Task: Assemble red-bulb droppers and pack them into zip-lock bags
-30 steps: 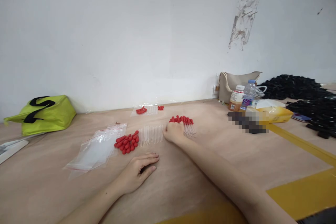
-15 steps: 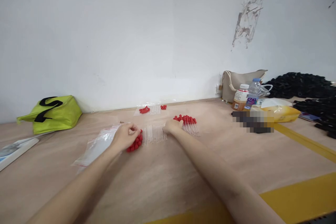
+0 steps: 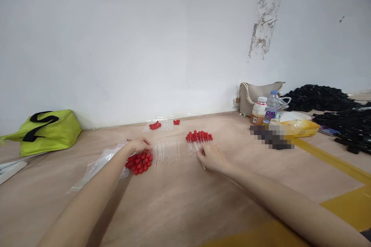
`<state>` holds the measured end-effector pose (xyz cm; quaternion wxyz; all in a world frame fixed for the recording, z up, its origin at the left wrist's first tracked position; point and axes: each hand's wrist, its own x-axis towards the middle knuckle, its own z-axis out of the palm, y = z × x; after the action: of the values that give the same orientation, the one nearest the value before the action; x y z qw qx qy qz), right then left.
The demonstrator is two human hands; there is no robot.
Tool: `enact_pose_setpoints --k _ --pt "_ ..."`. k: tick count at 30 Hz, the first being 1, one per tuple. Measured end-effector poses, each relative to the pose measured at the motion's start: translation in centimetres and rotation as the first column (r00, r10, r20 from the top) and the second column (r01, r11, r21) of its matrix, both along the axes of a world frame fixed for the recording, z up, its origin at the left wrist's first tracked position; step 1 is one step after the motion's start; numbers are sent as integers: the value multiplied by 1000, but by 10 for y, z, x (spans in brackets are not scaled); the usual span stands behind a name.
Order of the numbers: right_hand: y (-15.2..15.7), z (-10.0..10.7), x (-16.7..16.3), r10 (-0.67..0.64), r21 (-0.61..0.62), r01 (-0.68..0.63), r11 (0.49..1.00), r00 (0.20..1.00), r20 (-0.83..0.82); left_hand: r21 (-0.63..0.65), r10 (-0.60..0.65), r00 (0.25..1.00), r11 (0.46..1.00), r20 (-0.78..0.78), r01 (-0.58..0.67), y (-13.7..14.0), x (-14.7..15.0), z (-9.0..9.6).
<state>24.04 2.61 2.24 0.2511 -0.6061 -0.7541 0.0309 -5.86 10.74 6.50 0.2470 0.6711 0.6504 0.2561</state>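
Observation:
My left hand (image 3: 139, 145) is above a pile of red rubber bulbs (image 3: 140, 164), its fingers pressed together. Whatever lies between those fingertips is too small to make out. Right of the pile, a row of clear thin tubes (image 3: 166, 151) lies side by side on the brown table covering. Farther right, my right hand (image 3: 211, 157) pinches a clear dropper, whose thin tip shows below the fingers. It is at the near side of a row of droppers (image 3: 199, 136), clear tubes capped with red bulbs, partly hidden by the hand.
A clear bag (image 3: 98, 165) lies under my left forearm. Another bag with red bulbs (image 3: 155, 125) and tubes rests by the wall. A lime-green bag (image 3: 52, 131) stands left. On the right are bottles (image 3: 259, 112), a yellow tissue pack (image 3: 304, 126) and black parts (image 3: 321, 98).
My right hand has moved from the right end of the tube row to the near side of the capped droppers. The left hand remains over the bulbs, and the view has shifted slightly.

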Motion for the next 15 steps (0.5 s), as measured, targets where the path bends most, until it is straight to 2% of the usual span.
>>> enact_pose_setpoints --k 4,6,7,9,11,15 --pt "1 -10 7 182 107 -164 981 966 -184 164 3 993 986 119 -22 -26 9 5" --pt "2 -10 1 288 168 -253 953 928 -238 232 -32 982 973 187 -13 -48 23 -2" --pt "2 -11 -3 324 200 -279 939 913 -248 254 -83 957 967 277 10 -61 32 -8" --pt "1 -13 -13 372 263 -308 914 896 -243 216 -178 904 971 388 99 -84 49 -25" --pt "-3 -17 -23 400 304 -326 895 889 -224 180 -209 868 973 450 142 -101 62 -42" --pt "-12 -25 -30 448 301 -385 872 876 -177 177 -257 826 965 502 193 -113 72 -65"
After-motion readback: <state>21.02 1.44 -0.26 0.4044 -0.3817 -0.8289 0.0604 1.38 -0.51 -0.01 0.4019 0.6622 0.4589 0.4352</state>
